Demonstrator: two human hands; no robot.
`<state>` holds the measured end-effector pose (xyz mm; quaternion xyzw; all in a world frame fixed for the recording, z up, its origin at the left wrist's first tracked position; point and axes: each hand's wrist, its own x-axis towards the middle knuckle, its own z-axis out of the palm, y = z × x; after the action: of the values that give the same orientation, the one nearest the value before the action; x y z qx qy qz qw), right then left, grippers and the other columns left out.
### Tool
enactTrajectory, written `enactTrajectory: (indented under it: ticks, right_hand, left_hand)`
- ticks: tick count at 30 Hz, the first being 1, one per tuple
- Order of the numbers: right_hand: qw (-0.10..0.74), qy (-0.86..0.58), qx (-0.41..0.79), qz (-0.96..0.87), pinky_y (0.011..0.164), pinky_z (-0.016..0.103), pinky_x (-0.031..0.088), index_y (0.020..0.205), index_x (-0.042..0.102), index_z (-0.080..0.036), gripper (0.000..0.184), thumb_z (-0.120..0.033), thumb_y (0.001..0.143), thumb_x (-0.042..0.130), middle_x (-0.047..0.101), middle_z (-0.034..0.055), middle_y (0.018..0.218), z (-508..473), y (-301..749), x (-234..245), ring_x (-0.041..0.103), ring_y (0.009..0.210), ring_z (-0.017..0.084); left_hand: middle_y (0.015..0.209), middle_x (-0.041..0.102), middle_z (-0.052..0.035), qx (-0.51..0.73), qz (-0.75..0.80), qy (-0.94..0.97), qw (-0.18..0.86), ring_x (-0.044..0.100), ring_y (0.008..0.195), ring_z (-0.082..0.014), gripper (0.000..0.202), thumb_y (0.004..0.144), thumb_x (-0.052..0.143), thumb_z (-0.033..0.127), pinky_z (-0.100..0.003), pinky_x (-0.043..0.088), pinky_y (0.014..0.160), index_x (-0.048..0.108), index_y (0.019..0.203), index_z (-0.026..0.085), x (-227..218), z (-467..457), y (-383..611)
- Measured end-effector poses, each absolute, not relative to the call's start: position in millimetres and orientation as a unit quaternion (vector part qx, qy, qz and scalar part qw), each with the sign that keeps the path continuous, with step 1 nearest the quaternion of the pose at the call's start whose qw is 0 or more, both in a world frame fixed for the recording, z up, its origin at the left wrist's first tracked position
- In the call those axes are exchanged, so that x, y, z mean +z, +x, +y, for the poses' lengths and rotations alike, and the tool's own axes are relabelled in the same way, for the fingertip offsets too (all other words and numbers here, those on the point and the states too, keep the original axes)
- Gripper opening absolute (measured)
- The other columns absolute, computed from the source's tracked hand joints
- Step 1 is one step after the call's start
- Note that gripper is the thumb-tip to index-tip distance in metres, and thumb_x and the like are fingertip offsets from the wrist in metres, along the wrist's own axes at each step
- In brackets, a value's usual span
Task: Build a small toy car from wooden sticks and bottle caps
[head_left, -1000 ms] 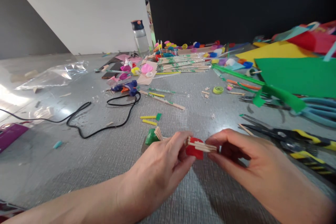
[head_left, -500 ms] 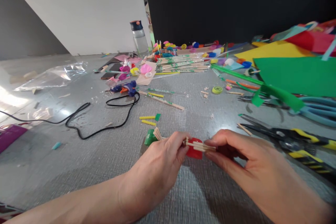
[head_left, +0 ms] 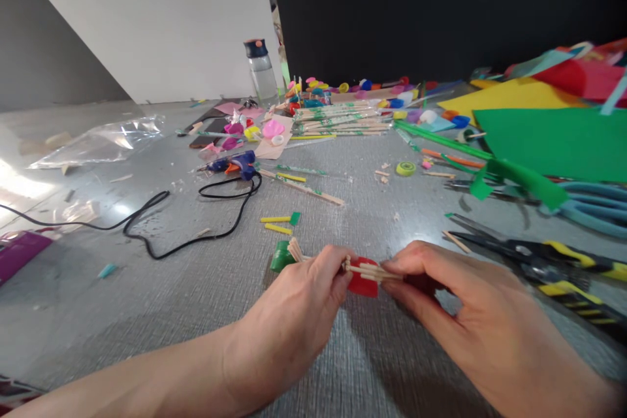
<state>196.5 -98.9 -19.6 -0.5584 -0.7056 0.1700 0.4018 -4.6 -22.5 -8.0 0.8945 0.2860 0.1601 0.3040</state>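
Near the front of the table, my left hand [head_left: 294,313] is closed round a small assembly of thin wooden sticks [head_left: 368,270]. My right hand [head_left: 455,300] pinches the right-hand ends of these sticks between thumb and fingertips. Behind the sticks shows a red bottle cap [head_left: 363,286], partly covered by them. A green bottle cap [head_left: 281,257] and more stick ends [head_left: 294,249] stick out past the left hand's far side. My left palm and fingers hide the middle of the assembly.
Pliers with black and yellow handles [head_left: 553,255] and light-blue scissors [head_left: 595,206] lie at right. A blue glue gun [head_left: 235,163] with a black cord [head_left: 230,238] lies at left. Yellow straw pieces [head_left: 277,219], packaged chopsticks [head_left: 337,119], green paper [head_left: 548,140] and a water bottle [head_left: 263,72] stand farther back.
Almost nothing differs. Both hands keep the same grip on the stick assembly, and the view has shifted very slightly.
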Motion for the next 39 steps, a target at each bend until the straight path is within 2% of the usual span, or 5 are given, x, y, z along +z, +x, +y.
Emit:
enactTrajectory:
  ticks: [7,21,25,28,39]
  right_hand:
    - [0.404,-0.577,0.276,-0.654,0.06,0.019,0.05,0.09,0.065,-0.03,0.014,-0.026,0.101,0.059,0.071,-0.0105,0.081,-97.0,197.7,-17.7,0.065,0.069,0.009]
    - [0.409,-0.597,0.243,-0.646,0.063,0.024,0.05,0.091,0.067,-0.029,0.012,-0.034,0.099,0.062,0.071,-0.0075,0.082,-88.5,204.3,-23.1,0.067,0.072,0.013]
    - [0.413,-0.602,0.218,-0.648,0.064,0.025,0.048,0.092,0.068,-0.029,0.009,-0.033,0.098,0.064,0.072,-0.0075,0.083,-86.9,210.4,-24.9,0.066,0.071,0.013]
    - [0.411,-0.609,0.202,-0.648,0.064,0.026,0.048,0.094,0.07,-0.029,0.007,-0.032,0.097,0.064,0.073,-0.0063,0.085,-84.9,216.5,-25.6,0.066,0.072,0.014]
    - [0.405,-0.628,0.211,-0.63,0.068,0.029,0.049,0.094,0.07,-0.028,0.011,-0.038,0.097,0.065,0.071,-0.0049,0.085,-79.4,233.5,-28.2,0.068,0.08,0.017]
  left_hand:
    - [0.077,0.055,0.0027,0.158,0.299,0.886,0.317,0.053,0.064,-0.0144,0.018,0.104,0.038,0.011,-0.03,0.038,0.063,0.049,0.092,0.02,-10.1,-22.0,-5.2]
    - [0.079,0.061,-0.0007,0.163,0.294,0.894,0.295,0.059,0.067,-0.0164,0.019,0.106,0.036,0.018,-0.031,0.043,0.065,0.054,0.102,0.017,-14.1,-10.3,4.6]
    - [0.093,0.068,-0.0084,0.123,0.275,0.924,0.237,0.066,0.082,-0.0219,0.025,0.107,0.031,0.019,-0.034,0.047,0.07,0.055,0.111,0.014,-16.8,-2.2,9.7]
    - [0.102,0.069,-0.0126,0.094,0.263,0.94,0.196,0.066,0.085,-0.024,0.025,0.105,0.032,0.015,-0.036,0.048,0.072,0.057,0.104,0.013,-16.9,3.4,17.3]
    - [0.083,0.066,-0.0047,0.14,0.285,0.906,0.279,0.062,0.068,-0.0167,0.022,0.107,0.036,0.019,-0.031,0.047,0.066,0.053,0.094,0.017,-17.2,8.9,39.8]
